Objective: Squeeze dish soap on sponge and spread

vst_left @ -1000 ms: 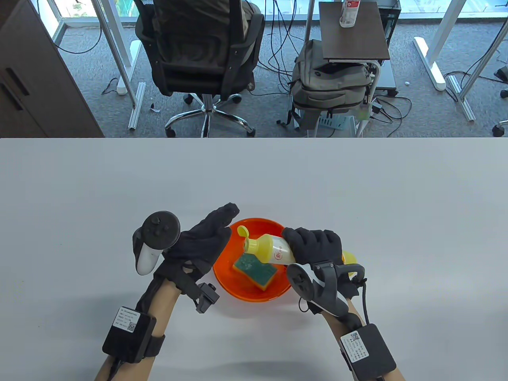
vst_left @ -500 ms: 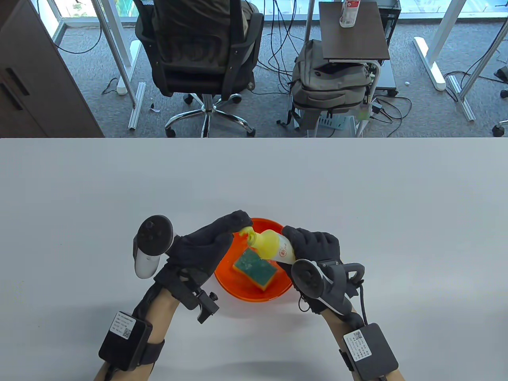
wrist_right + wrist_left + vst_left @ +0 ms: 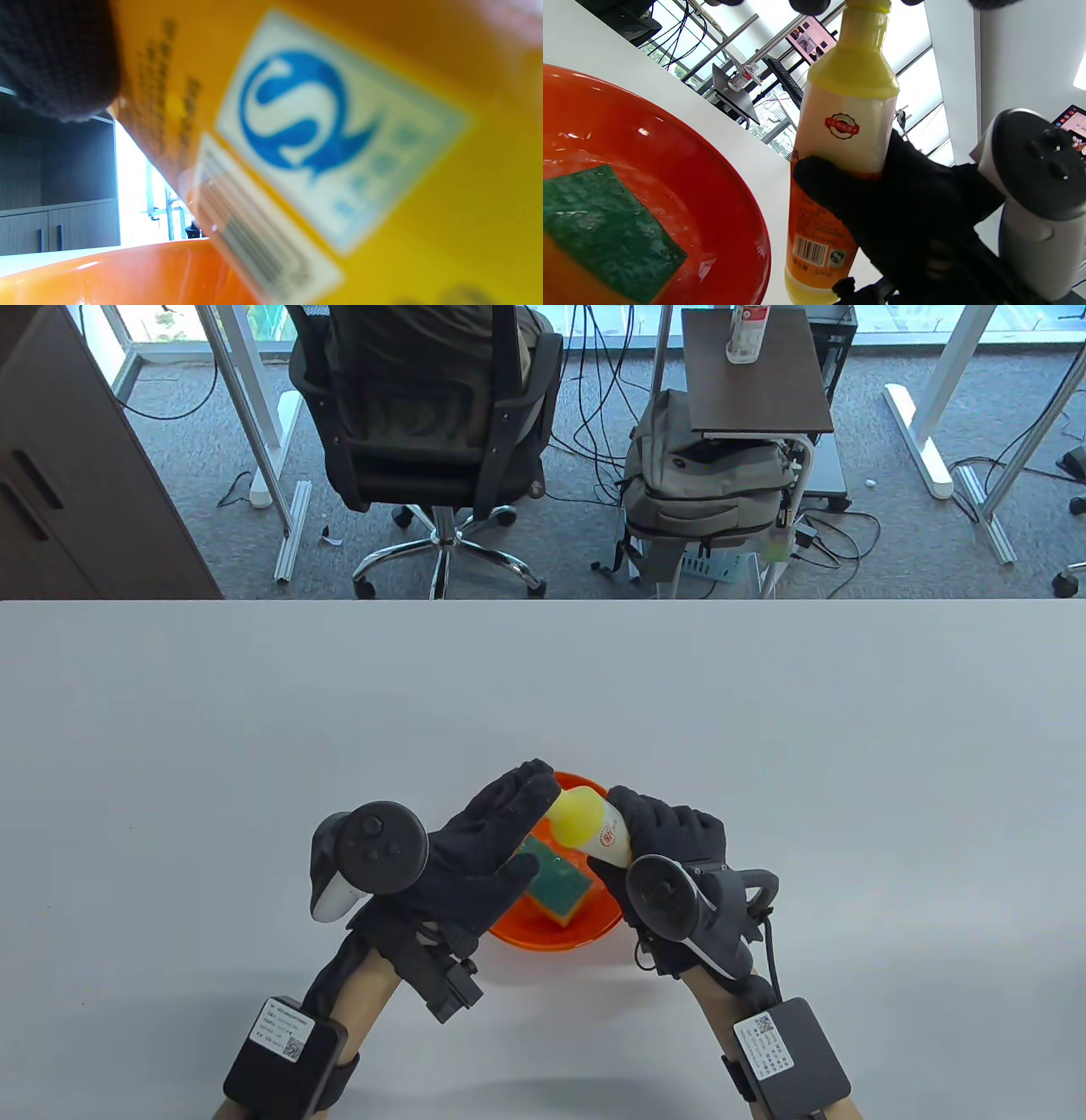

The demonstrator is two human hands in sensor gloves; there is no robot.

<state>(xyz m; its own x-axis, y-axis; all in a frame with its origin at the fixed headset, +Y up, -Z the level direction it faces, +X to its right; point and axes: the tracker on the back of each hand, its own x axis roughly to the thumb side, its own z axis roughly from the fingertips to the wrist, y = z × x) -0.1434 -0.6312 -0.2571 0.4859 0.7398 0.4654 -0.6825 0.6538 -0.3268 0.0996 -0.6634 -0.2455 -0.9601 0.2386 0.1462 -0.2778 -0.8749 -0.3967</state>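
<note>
Right hand (image 3: 674, 836) grips the soap bottle (image 3: 585, 823) over the orange bowl (image 3: 585, 929). Left hand (image 3: 484, 857), fingers on the bottle's cap, hides part of the sponge (image 3: 560, 886) inside the bowl.

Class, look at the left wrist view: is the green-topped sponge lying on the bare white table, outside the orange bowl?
No, the green-topped sponge lies inside the glossy orange bowl, with its rim curving around it.

A yellow soap bottle (image 3: 846, 140) stands near upright in the middle of the frame, its cap at the top edge among dark gloved fingertips (image 3: 808, 5). A black-gloved hand (image 3: 903, 212) grips it around the lower label, just above the barcode; a grey-and-black tracker (image 3: 1035, 199) sits to its right. On the left, an orange bowl (image 3: 712, 169) on the white tabletop (image 3: 606, 55) holds a green-topped sponge (image 3: 602, 228), wet and glistening, apart from the bottle.
</note>
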